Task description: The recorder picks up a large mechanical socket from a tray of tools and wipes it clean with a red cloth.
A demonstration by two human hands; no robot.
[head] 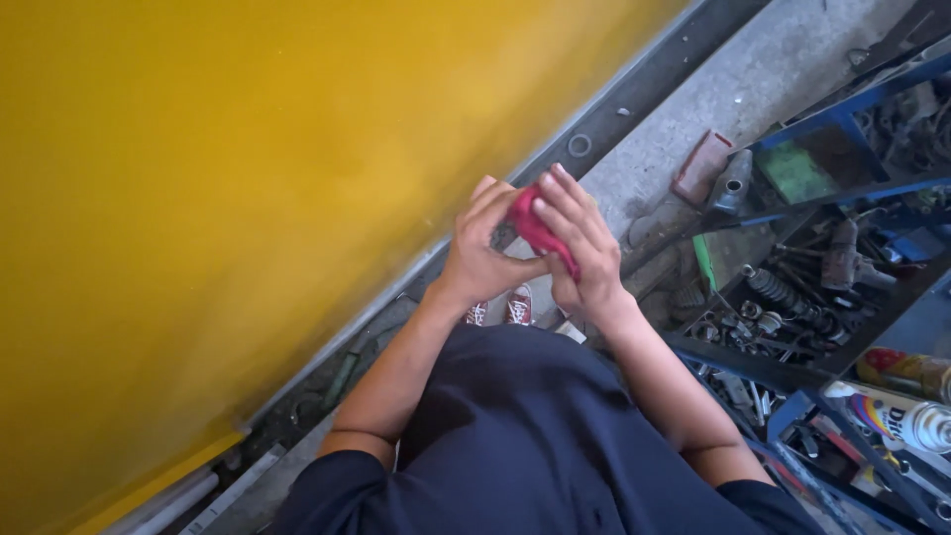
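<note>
Yellow panel (228, 198) fills the left side; concrete floor (753, 69) below. Blue tool rack (842, 119), right, crowded with metal parts. Left hand (485, 248) and right hand (584, 248), both clenched around one red cloth (530, 223), bunched between them at chest height.

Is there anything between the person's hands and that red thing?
No. Both the left hand and the right hand already grip the small crumpled red cloth-like thing directly, fingers wrapped around it, nothing visible between.

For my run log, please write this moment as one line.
left hand: holds red cloth | right hand: holds same cloth | beside: yellow panel, tool rack
</note>
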